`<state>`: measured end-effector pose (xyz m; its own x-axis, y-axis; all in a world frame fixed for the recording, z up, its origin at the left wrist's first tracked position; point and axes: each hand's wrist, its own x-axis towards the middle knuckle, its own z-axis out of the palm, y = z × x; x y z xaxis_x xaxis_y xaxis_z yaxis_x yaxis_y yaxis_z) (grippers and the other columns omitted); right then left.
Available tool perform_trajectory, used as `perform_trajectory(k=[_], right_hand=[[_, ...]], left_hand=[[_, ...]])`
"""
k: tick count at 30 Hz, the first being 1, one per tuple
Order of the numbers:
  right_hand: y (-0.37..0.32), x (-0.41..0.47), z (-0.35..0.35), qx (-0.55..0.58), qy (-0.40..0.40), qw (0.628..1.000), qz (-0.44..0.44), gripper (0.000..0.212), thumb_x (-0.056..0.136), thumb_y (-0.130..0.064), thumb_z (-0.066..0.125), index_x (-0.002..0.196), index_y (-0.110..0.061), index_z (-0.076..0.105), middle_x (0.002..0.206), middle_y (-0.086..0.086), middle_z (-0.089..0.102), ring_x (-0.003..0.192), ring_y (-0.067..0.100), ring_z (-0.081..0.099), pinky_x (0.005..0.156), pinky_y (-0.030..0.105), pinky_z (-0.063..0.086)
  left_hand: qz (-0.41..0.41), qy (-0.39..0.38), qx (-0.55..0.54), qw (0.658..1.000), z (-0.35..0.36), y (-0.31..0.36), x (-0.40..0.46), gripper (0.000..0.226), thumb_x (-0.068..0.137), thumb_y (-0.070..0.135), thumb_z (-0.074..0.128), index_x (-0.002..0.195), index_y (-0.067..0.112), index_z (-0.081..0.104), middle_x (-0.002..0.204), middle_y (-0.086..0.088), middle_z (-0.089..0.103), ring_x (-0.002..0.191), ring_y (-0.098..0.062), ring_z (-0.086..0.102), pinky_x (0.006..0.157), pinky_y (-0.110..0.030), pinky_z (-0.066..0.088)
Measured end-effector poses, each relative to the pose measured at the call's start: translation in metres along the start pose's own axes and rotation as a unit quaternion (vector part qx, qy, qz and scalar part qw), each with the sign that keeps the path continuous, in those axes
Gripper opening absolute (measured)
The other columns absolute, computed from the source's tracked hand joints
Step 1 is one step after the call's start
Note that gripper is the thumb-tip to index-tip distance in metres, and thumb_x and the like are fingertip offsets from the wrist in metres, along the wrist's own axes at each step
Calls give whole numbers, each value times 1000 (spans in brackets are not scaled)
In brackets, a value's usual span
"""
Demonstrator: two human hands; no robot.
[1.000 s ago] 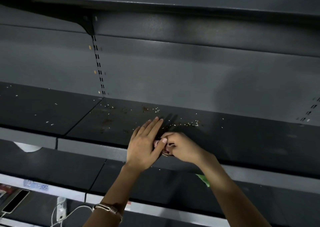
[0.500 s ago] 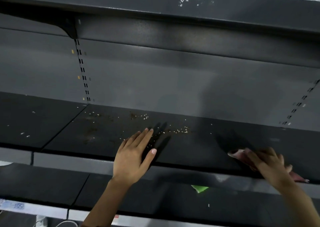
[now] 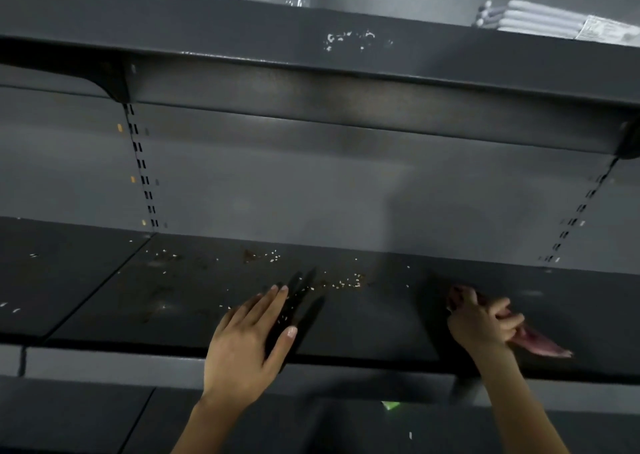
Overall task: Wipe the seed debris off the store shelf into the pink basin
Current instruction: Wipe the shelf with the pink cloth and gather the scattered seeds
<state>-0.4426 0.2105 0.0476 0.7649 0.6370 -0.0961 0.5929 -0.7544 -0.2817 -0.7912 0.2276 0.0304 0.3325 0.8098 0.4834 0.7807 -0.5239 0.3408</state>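
No readable text in your view

You had nothing legible before you: the pale scuffed marks (image 3: 349,40) on the front edge of the upper shelf (image 3: 242,34) formed no letters, and the label on the white packet (image 3: 568,24) lying at the far right of that shelf was too blurred for you to read any word or number

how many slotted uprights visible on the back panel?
2: left upright runs down from the bracket to the shelf; right upright sits near the right edge. Others may lie outside the frame.
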Motion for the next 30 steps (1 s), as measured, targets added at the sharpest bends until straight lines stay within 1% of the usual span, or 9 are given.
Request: perform_trajectory(k=[5, 9, 14, 16, 18, 21, 24, 27, 30], right_hand=[[-57, 2, 20, 3, -16, 985, -171, 56, 87, -13, 43, 141, -20, 28, 149, 24, 18, 137, 46, 15, 115, 52, 16], [-107, -40, 29, 107, -92, 908, -395, 47, 87, 8, 40, 129, -11, 48, 134, 17, 44, 115, 22, 49, 100, 15, 31], [-127, -58, 9, 205, -39, 851, -482, 38, 89, 3, 46, 122, -12, 57, 121, 15, 56, 102, 23, 57, 82, 13, 38], [-113, -47, -15, 264, 2, 842, -471, 37, 87, 1, 52, 117, -19, 58, 116, 14, 57, 81, 16, 58, 64, 11, 43], [-88, -25, -37, 296, 25, 854, -427, 44, 85, 4, 54, 120, -23, 56, 114, 16, 48, 73, 22, 58, 56, 22, 51], [-41, 18, -53, 200, 93, 926, -308, 41, 90, -13, 52, 130, -16, 48, 117, 22, 42, 97, 40, 52, 88, 48, 50], [5, 54, -39, 74, 80, 983, -147, 40, 92, -34, 45, 128, -17, 47, 127, 25, 44, 114, 41, 43, 94, 47, 40], [22, 67, -13, -7, 96, 994, -56, 40, 90, -22, 47, 129, -17, 44, 129, 23, 37, 118, 43, 33, 97, 49, 36], [0, 68, 0, 35, 120, 990, -72, 38, 88, -16, 46, 125, -15, 51, 128, 21, 30, 114, 44, 32, 95, 50, 39]], left_hand=[[-5, 4, -1, 1000, -2, 3, -1, 64, 96, 58, 17, 137, 22, 52, 132, 3, 60, 109, -19, 63, 88, -37, 52], [-7, 3, 1, 1000, -2, 2, -1, 65, 96, 58, 17, 132, 21, 57, 126, 2, 64, 102, -20, 66, 82, -34, 53], [-6, 10, 4, 1000, -1, 2, -1, 66, 96, 58, 17, 127, 20, 61, 120, 2, 67, 95, -20, 69, 73, -31, 54], [-5, 19, 3, 1000, -1, 2, 0, 66, 96, 57, 17, 126, 20, 62, 119, 2, 68, 94, -20, 69, 71, -30, 54], [-3, 25, 7, 1000, 0, 3, 0, 65, 96, 57, 18, 125, 19, 63, 118, 2, 69, 91, -19, 70, 68, -28, 53], [-6, 21, 14, 1000, -1, 5, 0, 66, 96, 57, 17, 124, 20, 63, 116, 4, 70, 88, -18, 70, 61, -26, 52], [-6, 13, 24, 1000, -2, 6, -1, 65, 96, 57, 17, 123, 22, 64, 113, 6, 71, 83, -17, 71, 56, -25, 51], [-10, 6, 34, 999, -2, 6, 0, 64, 96, 57, 17, 121, 21, 65, 111, 7, 71, 82, -15, 71, 55, -25, 51], [-16, 6, 47, 999, -1, 6, -1, 65, 96, 57, 18, 118, 20, 67, 110, 7, 71, 81, -15, 70, 57, -23, 51]])
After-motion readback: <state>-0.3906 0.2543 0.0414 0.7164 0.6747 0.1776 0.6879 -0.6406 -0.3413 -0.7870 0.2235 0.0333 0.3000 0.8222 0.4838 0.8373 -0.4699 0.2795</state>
